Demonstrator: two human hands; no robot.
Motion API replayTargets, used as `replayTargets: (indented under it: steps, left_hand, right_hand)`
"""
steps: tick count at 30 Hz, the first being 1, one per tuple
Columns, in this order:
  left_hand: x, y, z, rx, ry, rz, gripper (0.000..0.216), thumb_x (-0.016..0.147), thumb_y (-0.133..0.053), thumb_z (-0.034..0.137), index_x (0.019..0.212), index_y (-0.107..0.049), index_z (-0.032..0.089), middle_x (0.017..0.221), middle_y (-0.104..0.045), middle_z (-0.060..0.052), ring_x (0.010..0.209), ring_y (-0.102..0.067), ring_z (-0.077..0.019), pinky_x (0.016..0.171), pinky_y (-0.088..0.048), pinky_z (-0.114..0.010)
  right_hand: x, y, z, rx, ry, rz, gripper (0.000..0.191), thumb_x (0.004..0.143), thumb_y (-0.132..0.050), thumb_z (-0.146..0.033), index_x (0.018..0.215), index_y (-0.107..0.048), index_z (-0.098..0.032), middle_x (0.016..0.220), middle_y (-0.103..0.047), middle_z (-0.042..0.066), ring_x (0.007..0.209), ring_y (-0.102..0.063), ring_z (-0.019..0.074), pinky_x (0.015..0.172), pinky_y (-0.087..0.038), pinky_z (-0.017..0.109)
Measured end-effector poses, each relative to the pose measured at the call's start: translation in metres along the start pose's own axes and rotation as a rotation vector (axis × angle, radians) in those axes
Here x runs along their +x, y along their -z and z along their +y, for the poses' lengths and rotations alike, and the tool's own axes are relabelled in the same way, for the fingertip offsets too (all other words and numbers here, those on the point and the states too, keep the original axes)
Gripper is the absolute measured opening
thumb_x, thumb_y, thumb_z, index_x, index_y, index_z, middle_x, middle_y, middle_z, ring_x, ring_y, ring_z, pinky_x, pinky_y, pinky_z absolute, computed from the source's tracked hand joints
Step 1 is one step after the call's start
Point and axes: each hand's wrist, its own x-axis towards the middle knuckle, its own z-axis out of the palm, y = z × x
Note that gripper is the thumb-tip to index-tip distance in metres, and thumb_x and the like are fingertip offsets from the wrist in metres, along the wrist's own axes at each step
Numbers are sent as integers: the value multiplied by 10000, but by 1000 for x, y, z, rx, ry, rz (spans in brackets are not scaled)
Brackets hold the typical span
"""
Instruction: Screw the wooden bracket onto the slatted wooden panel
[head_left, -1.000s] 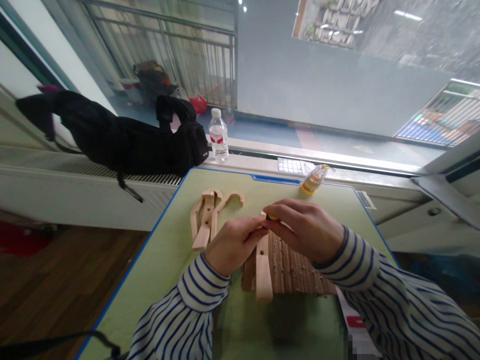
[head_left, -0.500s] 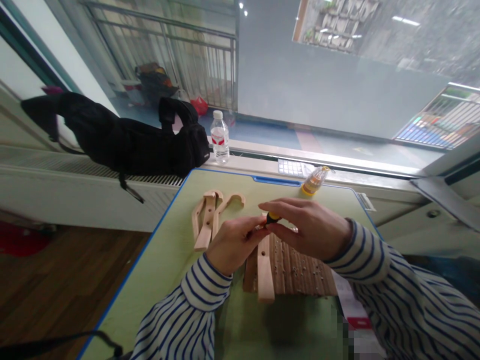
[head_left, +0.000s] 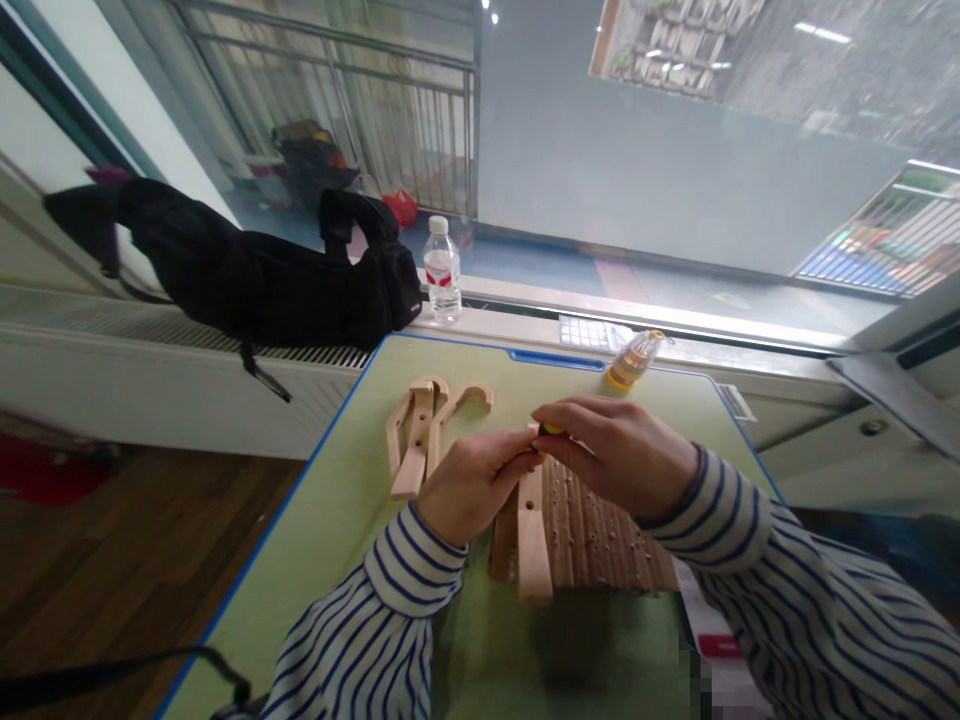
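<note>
My right hand (head_left: 611,450) grips the yellow-and-black handle of a short screwdriver (head_left: 553,430) between thumb and fingers. Against it, my left hand (head_left: 476,480) is closed in a pinch just below the handle; what its fingertips hold is hidden. Under both hands lies a pale wooden hook (head_left: 534,555) with a dark hole, its upper end covered by the fingers. It rests on a brown piece of corrugated cardboard (head_left: 600,540) dotted with small holes. Left of my left hand, several similar wooden hooks (head_left: 415,462) are grouped on the table.
The light green table (head_left: 337,550) has a blue edge. A small clear bottle with a yellow base (head_left: 630,362) is near its back right edge. On the windowsill are a water bottle (head_left: 442,275) and a black bag (head_left: 300,285). Printed paper (head_left: 712,620) shows beside my right sleeve.
My right hand's fingers have shifted slightly around the screwdriver handle, which now shows less. My left hand stays in its pinch, and the hooks lie as before.
</note>
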Motion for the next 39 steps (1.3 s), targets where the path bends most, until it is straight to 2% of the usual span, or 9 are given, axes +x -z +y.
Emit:
replayTargets:
  steps: [6, 12, 15, 21, 27, 39]
  left_hand:
    - [-1, 0, 1, -11, -6, -14, 249, 872, -491, 233, 1092, -604, 207, 873, -690, -6, 767, -625, -125, 686, -490, -220]
    - [-2, -3, 4, 100, 38, 102, 217, 783, -618, 261, 985, -645, 186, 654, -631, 25, 554, -546, -97, 544, -436, -202]
    - [-1, -4, 6, 89, 24, 98, 175, 805, -592, 243, 965, -647, 199, 632, -621, 37, 526, -526, -83, 526, -414, -191]
    - [-1, -4, 6, 61, -17, 101, 182, 809, -588, 253, 973, -633, 186, 799, -686, -4, 661, -599, -113, 621, -465, -214]
    - [-1, -4, 4, 80, -8, 101, 174, 812, -584, 255, 955, -643, 175, 793, -692, -11, 664, -614, -121, 653, -488, -230]
    - [-1, -1, 4, 30, 1, -10, 215, 864, -497, 220, 1042, -617, 214, 878, -696, 7, 756, -635, -136, 689, -490, -231]
  right_hand:
    - [-2, -7, -4, -21, -59, 76, 233, 888, -441, -270, 1007, -578, -124, 901, -654, 77, 788, -601, 148, 701, -457, 259]
    - [-3, -7, -4, 23, -88, 55, 241, 886, -439, -296, 1017, -576, -148, 886, -652, 57, 774, -595, 141, 702, -451, 262]
    - [-4, -5, -2, 53, -102, 28, 264, 884, -440, -306, 1060, -567, -154, 903, -650, 53, 794, -598, 142, 724, -456, 273]
    - [-3, 5, 2, 94, -32, -16, 364, 867, -456, -275, 1214, -493, -173, 1168, -581, 81, 977, -575, 176, 786, -468, 306]
    - [0, 5, 3, 120, 50, -33, 284, 895, -411, -239, 1103, -577, -139, 1045, -638, 87, 937, -592, 159, 804, -477, 309]
    - [-4, -6, -3, 41, -19, 76, 243, 900, -421, -256, 1022, -591, -134, 947, -646, 92, 850, -602, 153, 747, -486, 298]
